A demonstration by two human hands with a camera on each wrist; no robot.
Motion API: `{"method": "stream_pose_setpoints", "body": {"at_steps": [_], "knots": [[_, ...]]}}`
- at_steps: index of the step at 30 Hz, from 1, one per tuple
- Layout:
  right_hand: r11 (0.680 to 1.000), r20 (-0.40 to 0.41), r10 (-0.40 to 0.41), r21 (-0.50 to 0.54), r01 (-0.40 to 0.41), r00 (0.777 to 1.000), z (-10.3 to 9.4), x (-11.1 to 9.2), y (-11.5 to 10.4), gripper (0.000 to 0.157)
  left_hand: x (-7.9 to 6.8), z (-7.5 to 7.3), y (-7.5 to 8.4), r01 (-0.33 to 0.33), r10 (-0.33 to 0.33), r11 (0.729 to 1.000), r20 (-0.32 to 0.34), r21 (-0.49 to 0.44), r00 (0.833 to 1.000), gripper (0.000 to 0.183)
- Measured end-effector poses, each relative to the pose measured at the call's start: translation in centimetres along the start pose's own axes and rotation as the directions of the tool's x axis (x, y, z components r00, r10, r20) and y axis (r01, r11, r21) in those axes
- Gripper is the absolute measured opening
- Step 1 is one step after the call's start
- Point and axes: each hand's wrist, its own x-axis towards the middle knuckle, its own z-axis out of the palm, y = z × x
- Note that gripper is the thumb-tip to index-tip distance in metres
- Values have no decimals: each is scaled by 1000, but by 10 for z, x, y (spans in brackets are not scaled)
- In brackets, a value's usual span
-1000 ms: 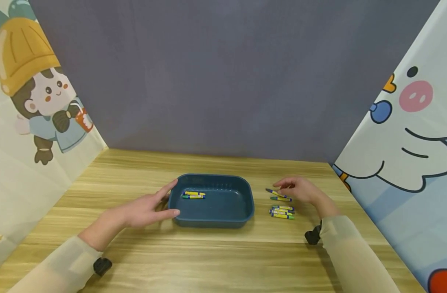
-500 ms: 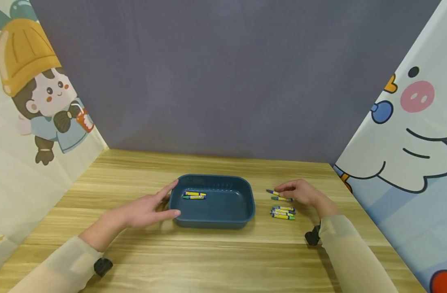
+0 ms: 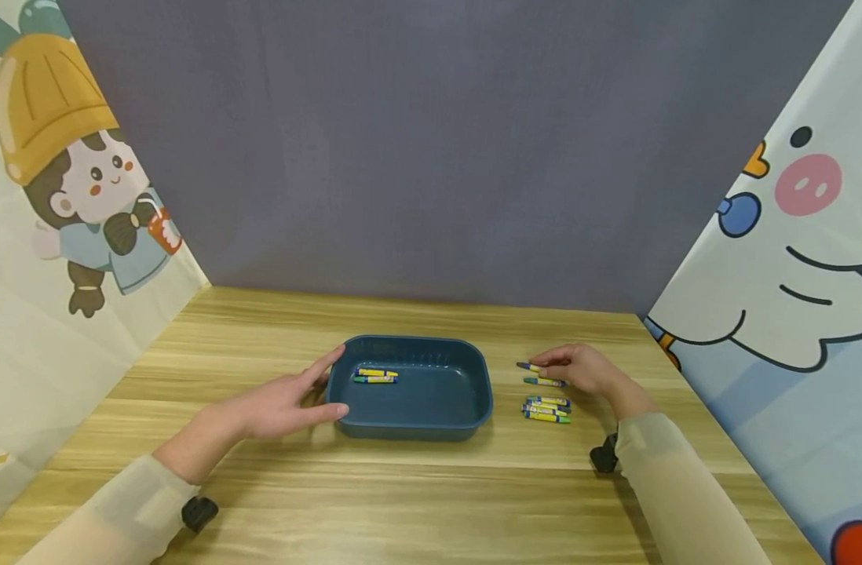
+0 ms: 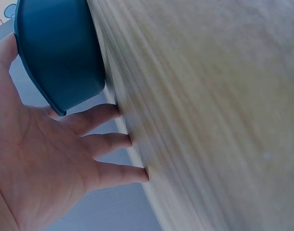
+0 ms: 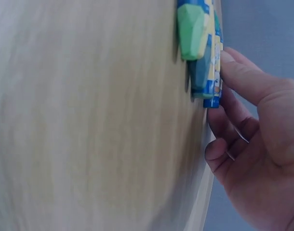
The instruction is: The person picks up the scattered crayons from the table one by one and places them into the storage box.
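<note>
My left hand point(image 3: 279, 404) rests at the left end of a dark blue plastic tray point(image 3: 413, 432), thumb and fingers spread and touching its rim. In the left wrist view the fingers point(image 4: 106, 143) are fairly straight, their tips near the tabletop. Two yellow-wrapped crayons point(image 3: 376, 379) lie side by side in the tray's left part. To the right, my right hand point(image 3: 579, 369) pinches a dark-tipped crayon point(image 3: 527, 366) between thumb and fingers, low over the table. Its far end is covered by the hand. A green-tipped crayon point(image 3: 544, 382) lies just in front of those fingers.
Several more crayons point(image 3: 546, 410) lie close together nearer me, right of the tray. The wood-grain table point(image 3: 403, 502) is bounded by a grey backdrop point(image 3: 431, 157) behind, a cartoon-printed sheet point(image 3: 35, 353) on the left and another printed sheet point(image 3: 791, 329) on the right.
My right hand's thumb and fingers have closed around the dark-tipped crayon, covering more of it. The left hand and the tray have stayed in place.
</note>
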Motion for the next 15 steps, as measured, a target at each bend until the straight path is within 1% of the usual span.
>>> {"method": "stream_pose_setpoints", "body": {"at_steps": [3, 6, 10, 13, 15], "knots": [[1000, 12, -13, 8, 13, 1000, 1, 2, -2, 31, 0, 0, -1, 0, 0, 1000, -3, -2, 1000, 101], [1000, 4, -18, 3, 18, 1000, 2, 3, -3, 30, 0, 0, -1, 3, -3, 1000, 0, 0, 1000, 101], [999, 0, -35, 33, 35, 999, 2, 5, -6, 32, 0, 1, -1, 12, -12, 1000, 9, 5, 1000, 101], [997, -6, -59, 53, 59, 998, 0, 6, -17, 34, 0, 1, -2, 13, -13, 1000, 10, 4, 1000, 101], [996, -17, -85, 39, 85, 996, -1, 7, -29, 34, 0, 0, -2, 12, -12, 1000, 9, -1, 1000, 101]]}}
